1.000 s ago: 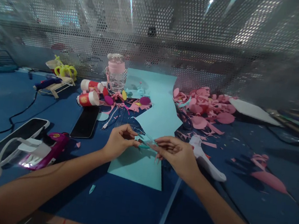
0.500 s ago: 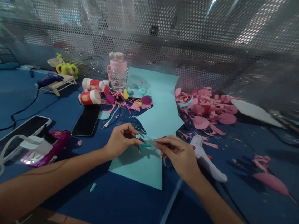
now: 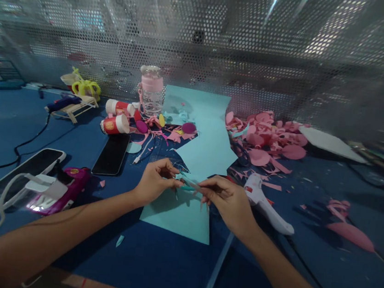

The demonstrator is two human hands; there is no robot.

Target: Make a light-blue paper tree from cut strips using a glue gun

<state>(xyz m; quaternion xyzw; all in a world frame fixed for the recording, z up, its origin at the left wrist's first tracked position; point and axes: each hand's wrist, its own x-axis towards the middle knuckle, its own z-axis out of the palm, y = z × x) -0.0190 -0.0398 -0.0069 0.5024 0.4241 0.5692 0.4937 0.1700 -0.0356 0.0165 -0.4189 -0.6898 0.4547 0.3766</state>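
My left hand [image 3: 155, 181] and my right hand [image 3: 229, 201] meet above a light blue paper sheet [image 3: 183, 217] on the blue table. Both pinch a small teal paper piece [image 3: 187, 186] between their fingertips; my right hand also seems to grip a thin stick-like thing, too small to tell. A white glue gun [image 3: 264, 203] lies just right of my right hand.
A heap of pink paper cut-outs [image 3: 265, 141] lies at the back right. A pink-lidded clear bottle [image 3: 150, 90], red-and-white cups [image 3: 114, 125], a black phone [image 3: 111, 154], a second phone [image 3: 22, 175] with cables and a magenta tool [image 3: 63, 192] are on the left. A perforated metal wall stands behind.
My hands stay together on the small teal piece, with slight finger shifts. The view has moved a little.
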